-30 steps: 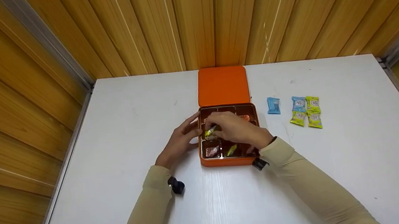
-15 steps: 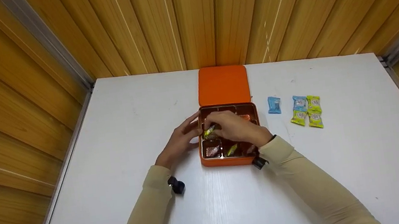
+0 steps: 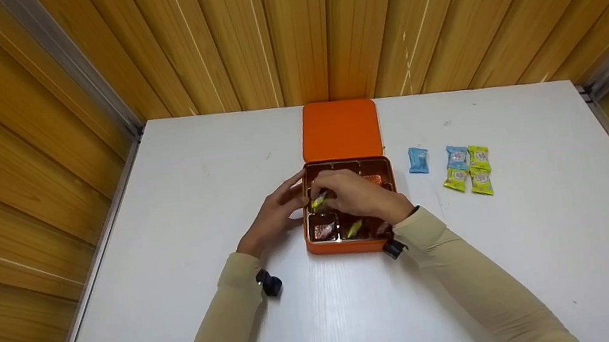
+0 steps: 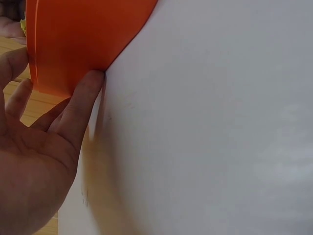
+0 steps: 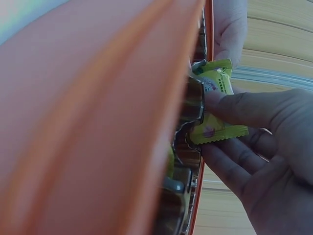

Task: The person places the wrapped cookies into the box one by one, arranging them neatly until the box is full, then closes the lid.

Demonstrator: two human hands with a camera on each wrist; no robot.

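An orange tin box (image 3: 344, 246) with a brown compartment insert stands in the middle of the table. My right hand (image 3: 360, 190) reaches into its left middle compartment. Thumb and fingers pinch a yellow-green wrapped candy (image 5: 212, 129), which stands tilted at the insert's edge in the right wrist view. On the box's left side is my left hand (image 3: 272, 217), its extended fingers (image 4: 85, 93) touching the orange wall and its thumb near the rim. Another yellow-green candy (image 3: 354, 229) lies in the front middle compartment. A pinkish wrapped piece (image 3: 325, 231) sits in the front left one.
Behind the box lies its orange lid (image 3: 340, 130), folded back. To the right, a blue wrapped candy (image 3: 418, 160) lies alone. Farther right, a second blue candy (image 3: 457, 157) and three yellow-green candies (image 3: 481, 181) form a cluster. Wood-look panels (image 3: 298, 36) edge the white table.
My right hand and the pinched candy have shifted very slightly left within the compartment. The left hand, the box and the candies on the table have stayed put.
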